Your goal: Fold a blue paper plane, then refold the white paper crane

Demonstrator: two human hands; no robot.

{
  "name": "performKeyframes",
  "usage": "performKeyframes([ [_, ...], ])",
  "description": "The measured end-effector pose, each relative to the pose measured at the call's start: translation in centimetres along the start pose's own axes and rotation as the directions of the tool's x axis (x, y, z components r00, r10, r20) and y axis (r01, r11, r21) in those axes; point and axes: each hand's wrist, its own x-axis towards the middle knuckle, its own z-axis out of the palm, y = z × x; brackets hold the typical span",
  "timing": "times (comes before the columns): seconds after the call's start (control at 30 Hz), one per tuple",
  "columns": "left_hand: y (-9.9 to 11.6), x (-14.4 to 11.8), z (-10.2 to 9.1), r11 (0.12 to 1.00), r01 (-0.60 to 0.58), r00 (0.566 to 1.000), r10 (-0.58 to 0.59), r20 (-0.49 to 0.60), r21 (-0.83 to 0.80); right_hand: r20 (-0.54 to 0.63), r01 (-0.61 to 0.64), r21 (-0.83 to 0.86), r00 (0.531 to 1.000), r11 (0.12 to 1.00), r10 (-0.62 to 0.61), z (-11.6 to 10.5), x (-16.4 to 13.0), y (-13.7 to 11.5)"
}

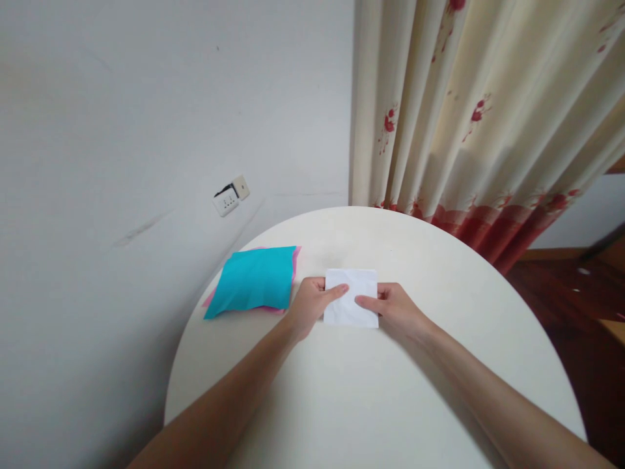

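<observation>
head view: two bare hands pressed on a white paper (351, 298) at the middle of a round white table (390, 404).
left hand (310, 305): laid on the paper's left edge, forefinger stretched across the sheet, other fingers curled at the rim; pinning rather than lifting, as far as can be told.
right hand (394, 309): set on the right edge, forefinger pointing inward toward the left forefinger, tips close but apart.
paper: lying flat between both hands, small and near square, faint wrinkles on top; judged already folded down at least once, thickness too fine to tell.
done so far: sheet squared up and held flat; edges look lined up.
left to do: no finished shape seen; more creasing judged still ahead.
spare sheets: blue paper (254, 280) on pink paper (295, 257), just left of the left hand, apart from the white sheet, corner hanging past the table rim.
edges: table rim curving away beyond the fingertips, fairly near; left rim close beside the stack.
open room: wide bare tabletop nearer than the hands and off to the right.
beyond the table: grey wall with socket (230, 195) far left, flowered curtain (478, 117) ahead of the right hand, dark floor at right.
</observation>
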Motion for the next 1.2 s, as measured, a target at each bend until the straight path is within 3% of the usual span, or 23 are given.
performKeyframes([
  [0.13,-0.3,0.2,0.0,0.997,-0.053,0.999,0.053,-0.008,-0.058,-0.062,-0.003,-0.075,0.998,0.997,-0.002,-0.3,0.3,0.5],
  [0.23,-0.3,0.0,0.1,0.999,-0.002,0.998,0.004,0.064,-0.039,-0.157,0.058,-0.105,0.985,0.993,-0.074,-0.6,0.7,0.7],
  [0.33,0.0,-0.1,0.2,0.999,0.032,0.998,-0.033,0.053,0.021,-0.191,0.081,-0.099,0.977,0.992,-0.099,-0.7,0.9,0.8],
  [0.53,0.0,-0.1,0.3,0.998,0.034,0.997,-0.037,0.063,0.052,-0.141,0.028,-0.036,0.989,0.999,-0.033,-0.2,0.7,0.8],
  [0.73,-0.3,0.0,0.2,0.999,0.030,0.999,-0.029,0.025,-0.044,0.019,-0.032,0.009,0.999,0.999,0.032,-0.3,0.6,1.3],
  [0.9,-0.5,0.2,0.2,0.998,0.008,1.000,-0.007,0.014,-0.062,-0.092,0.031,-0.107,0.995,0.994,-0.041,-0.7,0.9,1.4],
  [1.03,-0.5,0.2,0.1,0.999,0.023,0.995,-0.019,0.101,-0.044,-0.209,0.096,-0.156,0.970,0.983,-0.127,-1.1,1.3,1.3],
  [1.2,0.0,0.1,-0.3,0.999,0.031,0.993,-0.034,0.113,0.027,-0.061,0.075,-0.244,0.994,0.967,-0.092,-1.4,1.2,1.0],
])
